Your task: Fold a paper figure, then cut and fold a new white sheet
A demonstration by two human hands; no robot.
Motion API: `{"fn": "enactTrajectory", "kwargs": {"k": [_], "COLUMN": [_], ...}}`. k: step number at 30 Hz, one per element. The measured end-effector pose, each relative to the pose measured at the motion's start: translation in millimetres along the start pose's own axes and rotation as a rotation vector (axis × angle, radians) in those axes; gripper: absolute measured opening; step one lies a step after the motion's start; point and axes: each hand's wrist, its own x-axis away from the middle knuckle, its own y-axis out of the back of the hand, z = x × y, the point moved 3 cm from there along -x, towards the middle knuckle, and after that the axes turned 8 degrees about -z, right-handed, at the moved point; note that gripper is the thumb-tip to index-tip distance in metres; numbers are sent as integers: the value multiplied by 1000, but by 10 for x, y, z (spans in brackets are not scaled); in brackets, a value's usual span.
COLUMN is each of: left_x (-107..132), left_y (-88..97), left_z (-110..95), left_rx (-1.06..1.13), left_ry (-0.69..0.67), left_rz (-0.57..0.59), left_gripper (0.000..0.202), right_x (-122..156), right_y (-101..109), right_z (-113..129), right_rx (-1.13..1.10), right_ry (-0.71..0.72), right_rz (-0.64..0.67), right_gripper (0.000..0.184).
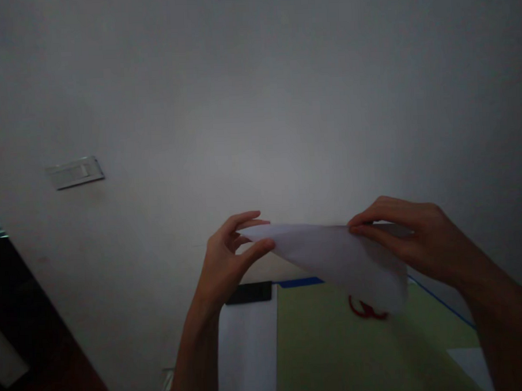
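Observation:
A sheet of white paper [332, 247], folded or curled to a narrow point at its left end, is held up in the air above the table. My left hand [231, 251] has its thumb and fingers around the pointed end. With thumb and forefinger, my right hand [412, 229] pinches the paper's top edge toward the right. The paper's lower right corner hangs down in front of a pair of red-handled scissors [366, 311], whose blades are hidden behind it.
A green mat [319, 343] covers much of the table. White paper [248, 346] lies to its left, with a black flat object [248, 292] at the back. Another white sheet [465, 362] lies at right. A switch plate [76, 172] is on the wall; dark furniture [28, 309] stands at left.

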Motion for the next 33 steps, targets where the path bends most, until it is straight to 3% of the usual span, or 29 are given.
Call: {"fn": "enactTrajectory", "kwargs": {"k": [3, 7, 20, 33], "left_x": [-16, -18, -12, -19], "left_y": [26, 73, 98, 114], "left_z": [40, 78, 128, 130], "left_rx": [58, 54, 110, 103], "left_ry": [24, 12, -22, -31], "left_rz": [-34, -95, -113, -140], "left_gripper": [30, 19, 8, 6], "right_x": [-4, 5, 19, 11], "right_y": [-4, -6, 4, 39], "right_z": [25, 10, 5, 42], "right_rx": [-31, -59, -63, -33], "right_ry": [-13, -35, -121, -100], "right_rz": [2, 7, 44, 84], "right_gripper": [13, 13, 17, 27]}}
